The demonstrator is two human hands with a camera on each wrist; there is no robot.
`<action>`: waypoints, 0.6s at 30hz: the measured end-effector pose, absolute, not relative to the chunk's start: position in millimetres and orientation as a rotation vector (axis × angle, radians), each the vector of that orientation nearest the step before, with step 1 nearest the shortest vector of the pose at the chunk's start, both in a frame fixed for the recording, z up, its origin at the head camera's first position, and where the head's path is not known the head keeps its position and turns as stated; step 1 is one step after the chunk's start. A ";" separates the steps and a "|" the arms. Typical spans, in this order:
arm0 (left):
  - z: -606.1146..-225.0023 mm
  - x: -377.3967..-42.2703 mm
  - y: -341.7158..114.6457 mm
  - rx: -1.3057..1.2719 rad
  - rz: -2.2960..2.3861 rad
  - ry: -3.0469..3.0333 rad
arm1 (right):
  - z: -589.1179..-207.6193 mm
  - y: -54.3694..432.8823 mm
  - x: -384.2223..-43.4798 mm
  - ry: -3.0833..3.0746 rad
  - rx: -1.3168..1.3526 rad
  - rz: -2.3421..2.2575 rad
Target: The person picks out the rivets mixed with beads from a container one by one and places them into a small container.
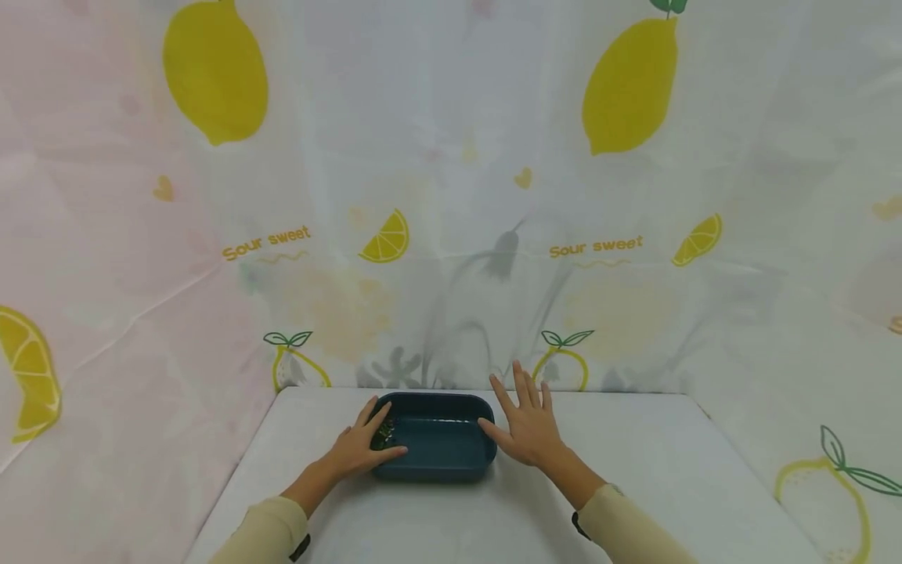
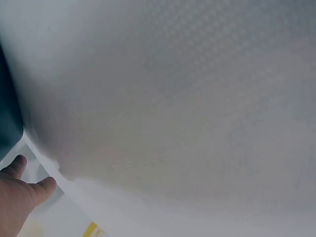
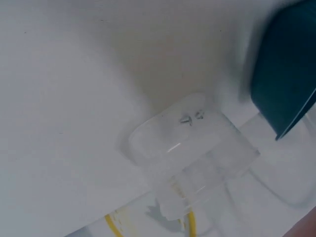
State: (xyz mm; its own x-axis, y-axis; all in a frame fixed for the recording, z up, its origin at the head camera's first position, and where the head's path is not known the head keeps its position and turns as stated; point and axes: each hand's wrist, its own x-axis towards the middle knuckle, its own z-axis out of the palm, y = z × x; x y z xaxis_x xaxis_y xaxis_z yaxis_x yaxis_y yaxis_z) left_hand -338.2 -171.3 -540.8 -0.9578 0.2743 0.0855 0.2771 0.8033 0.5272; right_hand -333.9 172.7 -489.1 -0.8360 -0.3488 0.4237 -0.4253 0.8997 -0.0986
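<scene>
Lemon-print curtain (image 1: 451, 149) behind white table (image 1: 634, 462)

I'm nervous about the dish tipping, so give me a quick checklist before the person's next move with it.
1. Dish upright on the table: ok.
2. Left grip at the dish's left end: ok, thumb reaching over the inside.
3. Right grip closed round the right end: not ok, its fingers are spread.
4. Dark green item at the dish's left end identifiable: cannot tell, the left grip partly covers it.
5. See-through object in the right wrist view identifiable: cannot tell, only its outline and small marks show.
</scene>
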 end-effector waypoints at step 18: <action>-542.0 -341.2 -171.2 -0.459 -0.806 -2.991 | -483.1 146.0 -344.7 -2.738 0.567 0.117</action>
State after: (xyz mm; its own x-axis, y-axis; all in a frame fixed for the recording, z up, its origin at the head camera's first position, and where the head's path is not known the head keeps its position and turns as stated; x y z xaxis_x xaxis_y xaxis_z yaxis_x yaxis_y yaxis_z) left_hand -341.2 -171.2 -542.0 -0.9571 0.2771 0.0849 0.2823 0.8245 0.4904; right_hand -344.7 146.0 -483.1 -0.8620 -0.3708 0.3456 -0.3990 0.9169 -0.0114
